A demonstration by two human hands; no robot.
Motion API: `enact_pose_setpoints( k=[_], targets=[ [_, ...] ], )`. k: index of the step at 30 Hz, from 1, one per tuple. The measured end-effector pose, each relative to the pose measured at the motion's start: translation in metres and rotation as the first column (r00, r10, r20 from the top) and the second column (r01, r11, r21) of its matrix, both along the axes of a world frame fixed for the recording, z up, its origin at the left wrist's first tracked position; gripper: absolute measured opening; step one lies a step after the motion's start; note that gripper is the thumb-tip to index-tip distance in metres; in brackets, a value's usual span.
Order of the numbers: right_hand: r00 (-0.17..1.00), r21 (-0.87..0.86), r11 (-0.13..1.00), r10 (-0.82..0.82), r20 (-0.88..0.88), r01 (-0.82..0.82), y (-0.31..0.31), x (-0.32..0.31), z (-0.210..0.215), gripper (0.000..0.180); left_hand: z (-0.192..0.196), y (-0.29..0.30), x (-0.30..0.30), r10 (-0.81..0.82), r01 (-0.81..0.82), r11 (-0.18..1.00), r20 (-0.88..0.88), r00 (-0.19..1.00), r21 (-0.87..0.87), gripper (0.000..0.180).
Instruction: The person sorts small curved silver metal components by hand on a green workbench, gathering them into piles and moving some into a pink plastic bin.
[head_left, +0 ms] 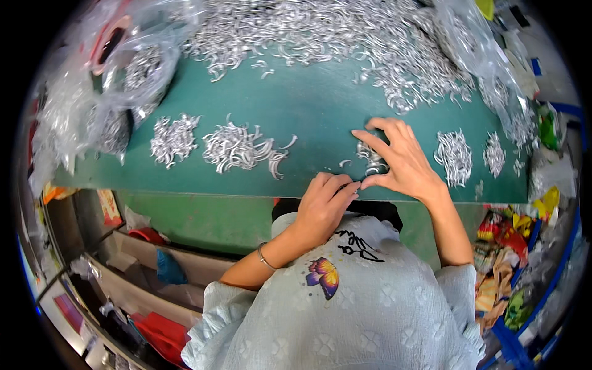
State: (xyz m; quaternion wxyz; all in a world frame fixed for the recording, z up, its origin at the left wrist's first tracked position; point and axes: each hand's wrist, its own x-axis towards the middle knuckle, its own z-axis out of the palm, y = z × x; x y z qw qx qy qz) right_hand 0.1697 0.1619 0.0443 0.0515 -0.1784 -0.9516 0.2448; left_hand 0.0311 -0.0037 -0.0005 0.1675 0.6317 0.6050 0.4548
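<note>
My left hand (322, 205) is at the near edge of the green table (271, 98), its fingers closed together and pointing right. What its fingertips hold, if anything, is too small to make out. My right hand (408, 161) arches with thumb and fingers apart around a little pile of silvery curved metal pieces (372, 158). Its thumb tip comes close to the left fingertips; whether they touch I cannot tell. One loose curved piece (345, 163) lies just left of that pile. Further left is a larger pile of the same curved pieces (237, 148).
A big heap of curved pieces (308, 28) spreads over the far side. More small piles lie at left (174, 139) and right (454, 158). Clear plastic bags (145, 74) with pieces stand on both sides. Cardboard boxes (154, 259) are below left, colourful wrappers (502, 234) below right.
</note>
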Motion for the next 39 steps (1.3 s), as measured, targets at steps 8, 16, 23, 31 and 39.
enact_pose_setpoints(
  k=[8,16,23,31,39],
  targets=[
    [0.911,0.242,0.886,0.411,-0.021,-0.394,0.026,-0.021,-0.01,0.06,0.001,-0.008,-0.006,0.019,-0.019,1.0,0.0,1.0,0.006,0.034],
    [0.834,0.266,0.828,0.538,-0.125,-0.494,0.02,-0.056,-0.022,0.031,0.001,-0.009,-0.007,0.003,-0.003,1.0,-0.002,1.0,-0.006,0.032],
    [0.852,0.246,0.881,0.461,-0.248,-0.405,0.015,-0.067,-0.036,0.018,0.0,-0.008,-0.007,0.0,0.0,1.0,0.009,1.0,-0.004,0.032],
    [0.915,0.156,0.953,0.294,-0.275,-0.259,0.018,-0.075,-0.036,0.023,-0.001,-0.008,-0.007,-0.007,0.006,1.0,0.005,1.0,0.01,0.031],
    [0.969,0.068,0.992,0.121,-0.217,-0.108,0.019,-0.061,-0.013,0.042,0.0,-0.007,-0.008,0.048,-0.048,0.999,-0.022,0.999,0.009,0.031]
  ],
)
